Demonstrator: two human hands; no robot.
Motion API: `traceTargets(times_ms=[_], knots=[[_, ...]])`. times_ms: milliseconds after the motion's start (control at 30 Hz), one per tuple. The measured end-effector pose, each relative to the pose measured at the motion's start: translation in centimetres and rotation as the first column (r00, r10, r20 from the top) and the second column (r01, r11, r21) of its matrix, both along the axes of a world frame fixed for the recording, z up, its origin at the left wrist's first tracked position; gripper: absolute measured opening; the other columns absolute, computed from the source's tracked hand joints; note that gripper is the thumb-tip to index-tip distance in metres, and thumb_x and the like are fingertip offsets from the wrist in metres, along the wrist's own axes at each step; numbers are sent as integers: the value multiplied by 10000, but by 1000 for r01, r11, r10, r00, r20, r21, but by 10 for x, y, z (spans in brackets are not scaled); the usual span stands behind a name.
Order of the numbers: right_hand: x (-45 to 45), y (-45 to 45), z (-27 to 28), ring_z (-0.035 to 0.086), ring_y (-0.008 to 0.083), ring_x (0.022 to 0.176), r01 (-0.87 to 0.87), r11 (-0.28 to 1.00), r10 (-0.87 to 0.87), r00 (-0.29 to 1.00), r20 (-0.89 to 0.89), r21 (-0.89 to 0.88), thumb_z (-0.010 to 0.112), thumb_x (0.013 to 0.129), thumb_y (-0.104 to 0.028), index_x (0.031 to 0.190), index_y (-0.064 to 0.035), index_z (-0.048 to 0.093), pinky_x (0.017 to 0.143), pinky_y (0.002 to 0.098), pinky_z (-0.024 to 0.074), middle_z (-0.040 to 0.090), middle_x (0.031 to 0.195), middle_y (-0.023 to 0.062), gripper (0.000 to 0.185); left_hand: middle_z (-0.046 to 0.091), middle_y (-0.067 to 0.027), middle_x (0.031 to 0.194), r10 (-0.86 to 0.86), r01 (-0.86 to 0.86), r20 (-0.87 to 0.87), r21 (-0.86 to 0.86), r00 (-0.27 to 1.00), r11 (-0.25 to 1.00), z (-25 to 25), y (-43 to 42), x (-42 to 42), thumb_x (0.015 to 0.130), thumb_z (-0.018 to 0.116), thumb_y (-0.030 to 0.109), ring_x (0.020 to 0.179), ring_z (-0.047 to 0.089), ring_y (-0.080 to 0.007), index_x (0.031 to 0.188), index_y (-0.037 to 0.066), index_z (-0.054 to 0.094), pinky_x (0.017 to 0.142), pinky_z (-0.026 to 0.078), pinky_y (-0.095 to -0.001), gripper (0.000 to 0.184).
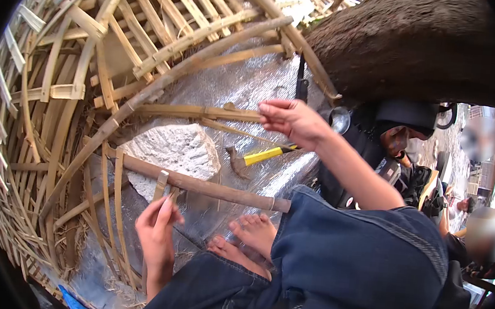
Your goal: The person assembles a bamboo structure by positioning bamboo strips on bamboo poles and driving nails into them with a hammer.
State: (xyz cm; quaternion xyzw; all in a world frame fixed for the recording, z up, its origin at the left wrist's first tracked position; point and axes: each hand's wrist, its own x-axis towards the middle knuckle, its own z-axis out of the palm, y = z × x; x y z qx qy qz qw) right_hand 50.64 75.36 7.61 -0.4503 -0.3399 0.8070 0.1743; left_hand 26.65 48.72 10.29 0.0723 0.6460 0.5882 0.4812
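Note:
My left hand point(158, 229) is closed in a pinch at a short bamboo strip point(161, 185), whose pale end stands up beside a brown wooden pole point(215, 190). The pole runs across above my bare feet, towards my knee. Raised to the upper right, my right hand point(291, 121) has its thumb and fingers pressed together; anything between them is too small to make out. Behind its fingertips ends a long bamboo strip point(204, 112). Below this hand lies a hammer-like tool with a yellow handle point(263, 155). A rough white stone point(171, 151) sits left of it.
A large woven bamboo frame point(141, 95) curves along the left. Silvery sheeting point(236, 83) covers the ground. A thick trunk point(410, 45) fills the upper right, with dark bags point(354, 146) beneath it. Other people point(482, 234) are at the far right, blurred.

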Motion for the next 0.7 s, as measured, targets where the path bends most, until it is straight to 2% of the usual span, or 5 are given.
traceTargets(times_ms=[167,367,467,633,700], knots=[[2,-26,36,672,145,1074,141,976,-204,864,-459,-169,594,1018,-138,1373,23,521,963,253,571,670,1193,88,396,668,-91,879,-308,259,138,289,941,922,70,90,6,989,619,73,752,625,-131,1115,-78,671,692,524,-287,204],[24,-3,101,531,270,1333,382,913,-373,633,-678,-145,431,988,34,1439,115,396,1141,329,460,517,1433,212,460,663,-57,799,-466,553,-359,194,809,810,157,126,1,976,623,64,711,613,-95,1014,-80,696,673,519,-251,166],[39,-3,138,468,323,1386,423,889,-368,434,-823,-174,413,977,-63,1424,159,370,1189,397,396,459,1472,268,501,653,-60,769,-506,601,-413,137,757,787,156,117,-1,973,617,77,693,607,-102,988,-82,688,649,494,-252,174],[59,-35,186,410,348,1424,430,806,-476,60,-878,-408,412,1062,-297,1431,146,366,1213,437,351,417,1503,277,578,619,-63,791,-546,582,-228,141,806,801,131,87,7,978,612,91,693,593,-122,1018,-70,656,643,502,-274,171],[66,-48,197,412,340,1424,427,779,-514,17,-858,-458,408,1076,-374,1430,132,382,1208,423,362,430,1499,263,618,632,-77,797,-515,524,-96,154,852,838,118,77,12,937,649,28,707,600,-131,1016,-65,683,655,501,-272,126]])
